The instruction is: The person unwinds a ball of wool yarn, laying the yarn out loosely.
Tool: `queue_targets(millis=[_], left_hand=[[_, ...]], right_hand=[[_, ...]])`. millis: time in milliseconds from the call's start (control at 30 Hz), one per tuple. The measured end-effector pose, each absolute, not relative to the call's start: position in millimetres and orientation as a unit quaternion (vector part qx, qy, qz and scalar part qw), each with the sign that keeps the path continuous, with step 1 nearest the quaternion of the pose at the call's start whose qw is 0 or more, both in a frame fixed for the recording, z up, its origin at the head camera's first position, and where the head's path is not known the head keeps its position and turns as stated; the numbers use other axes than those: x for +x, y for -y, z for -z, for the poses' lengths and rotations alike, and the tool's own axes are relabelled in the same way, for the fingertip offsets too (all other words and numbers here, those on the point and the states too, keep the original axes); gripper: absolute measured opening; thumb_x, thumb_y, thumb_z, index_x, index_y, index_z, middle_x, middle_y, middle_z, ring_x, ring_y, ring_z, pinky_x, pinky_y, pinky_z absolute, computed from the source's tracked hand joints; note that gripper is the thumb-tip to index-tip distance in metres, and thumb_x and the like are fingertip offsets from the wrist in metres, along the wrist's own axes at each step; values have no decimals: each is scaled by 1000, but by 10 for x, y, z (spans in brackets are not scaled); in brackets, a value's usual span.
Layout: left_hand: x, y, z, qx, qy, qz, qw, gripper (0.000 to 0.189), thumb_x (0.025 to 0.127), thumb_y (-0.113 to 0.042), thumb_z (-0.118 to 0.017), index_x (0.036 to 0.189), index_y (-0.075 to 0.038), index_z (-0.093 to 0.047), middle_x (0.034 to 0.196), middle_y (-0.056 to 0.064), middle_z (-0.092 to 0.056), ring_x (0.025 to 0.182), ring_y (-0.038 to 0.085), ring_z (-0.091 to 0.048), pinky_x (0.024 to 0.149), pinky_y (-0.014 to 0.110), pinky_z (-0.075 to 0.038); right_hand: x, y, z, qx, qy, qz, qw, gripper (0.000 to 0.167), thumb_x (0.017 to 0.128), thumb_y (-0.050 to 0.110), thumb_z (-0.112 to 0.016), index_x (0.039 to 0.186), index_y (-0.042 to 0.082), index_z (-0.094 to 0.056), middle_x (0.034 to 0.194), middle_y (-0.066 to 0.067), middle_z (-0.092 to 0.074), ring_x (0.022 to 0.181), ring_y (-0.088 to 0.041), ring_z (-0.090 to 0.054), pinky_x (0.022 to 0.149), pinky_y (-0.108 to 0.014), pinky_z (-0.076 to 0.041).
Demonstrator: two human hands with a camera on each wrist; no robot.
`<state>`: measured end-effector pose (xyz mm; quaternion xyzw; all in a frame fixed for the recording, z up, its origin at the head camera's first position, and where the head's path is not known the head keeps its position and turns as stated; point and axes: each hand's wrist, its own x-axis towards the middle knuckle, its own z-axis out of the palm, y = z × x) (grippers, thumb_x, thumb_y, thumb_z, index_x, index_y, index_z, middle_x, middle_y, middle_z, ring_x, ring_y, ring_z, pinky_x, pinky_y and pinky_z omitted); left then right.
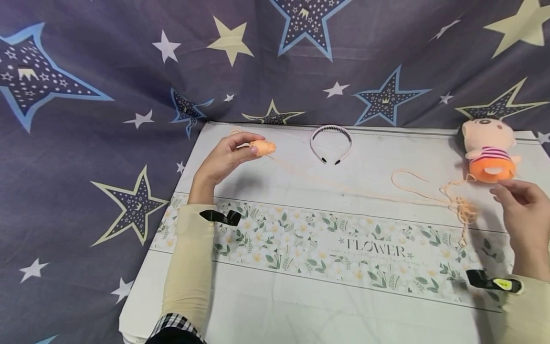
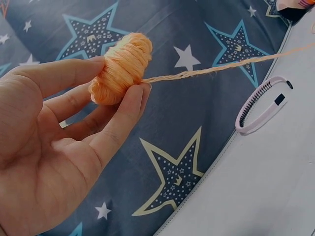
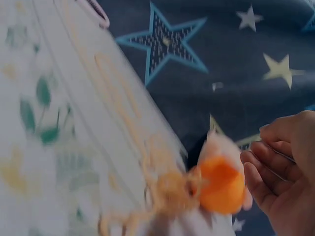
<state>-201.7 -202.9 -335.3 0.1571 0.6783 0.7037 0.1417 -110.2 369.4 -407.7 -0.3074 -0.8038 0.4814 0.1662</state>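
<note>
My left hand point(image 1: 224, 160) pinches a small wound bundle of orange yarn point(image 2: 122, 69) between thumb and fingers, above the left part of the table. From the bundle a strand point(image 2: 197, 73) stretches right, toward a loose yarn tangle point(image 1: 466, 210) on the table. Beside a plush toy point(image 1: 490, 153) with a striped top and orange bottom, my right hand point(image 1: 526, 215) hovers with its fingers loosely bent, and I see nothing held in it. The right wrist view is blurred; there the toy's orange bottom point(image 3: 222, 189) appears just left of the fingers.
A pale pink headband point(image 1: 331, 129) with dark inner teeth lies near the table's back edge. The white tablecloth point(image 1: 279, 298) carries a floral band with the word FLOWER. Behind the table hangs a dark curtain point(image 1: 283, 86) printed with stars.
</note>
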Motion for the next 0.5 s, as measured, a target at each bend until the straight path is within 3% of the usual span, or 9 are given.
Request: queue_targets(millis=[200,500], left_hand=[[-2019,1986,3336,155,-682,-700,146,32,93,-2,-58,124,3,-57,124,10,-52,105,19,-59,96,30,-51],[-2011,1963,3331,145,-688,-695,150,32,93,-6,-61,124,0,-58,122,10,-54,105,20,-59,94,27,-52]], right_hand=[[-1234,-3339,3920,-205,818,-497,208,19,93,13,-61,111,15,-67,92,24,-56,83,7,-54,74,-6,-42],[-1515,-2703,3848,-55,827,-526,191,20,89,12,-67,108,2,-67,86,24,-63,80,8,-60,69,-4,-47]])
